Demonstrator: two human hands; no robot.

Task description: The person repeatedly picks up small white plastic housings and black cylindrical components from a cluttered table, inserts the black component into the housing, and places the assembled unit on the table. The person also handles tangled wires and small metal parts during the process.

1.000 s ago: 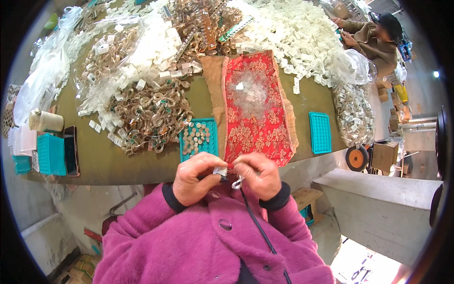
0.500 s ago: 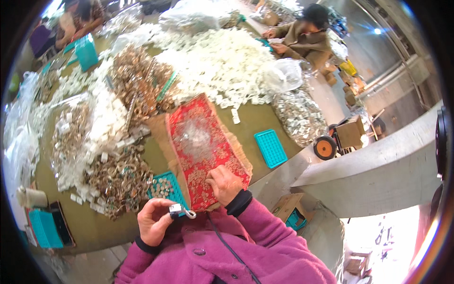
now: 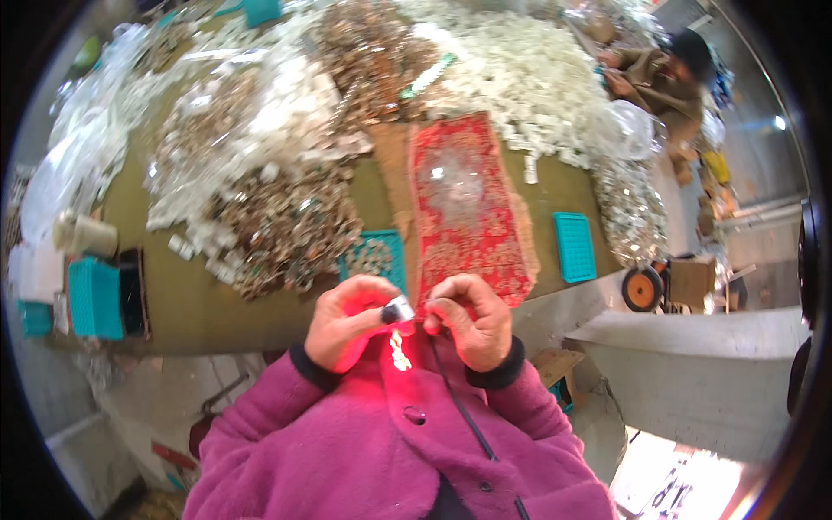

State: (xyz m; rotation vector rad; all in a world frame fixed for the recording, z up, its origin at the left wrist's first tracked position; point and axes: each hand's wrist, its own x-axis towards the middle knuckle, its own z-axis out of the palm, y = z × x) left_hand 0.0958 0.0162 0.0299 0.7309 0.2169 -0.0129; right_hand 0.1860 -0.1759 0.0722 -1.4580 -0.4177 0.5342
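Observation:
In front of my chest, my left hand (image 3: 353, 321) is closed on a small white tag (image 3: 399, 308) with a black piece beside the thumb. A shiny chain (image 3: 399, 351) hangs below it, glaring in red light. Close by on the right, my right hand (image 3: 471, 321) is pinched; what its fingertips hold is too small to make out. Red light falls on both hands and my coat. Just beyond lies a red patterned cloth (image 3: 472, 221) with a worn pale patch. A teal tray (image 3: 394, 260) beside it holds small round pieces.
Heaps of brownish shiny pieces (image 3: 282, 230) and white tags (image 3: 511, 78) cover the table (image 3: 199, 321). Another teal tray (image 3: 575, 247) lies right of the cloth; a teal basket (image 3: 95, 299) stands at the left edge. A co-worker (image 3: 667, 78) sits at the far right.
My right hand has left the red cloth and come beside my left hand. Red light now shines on both, and the chain hangs down. The view has shifted, moving the table leftward of me.

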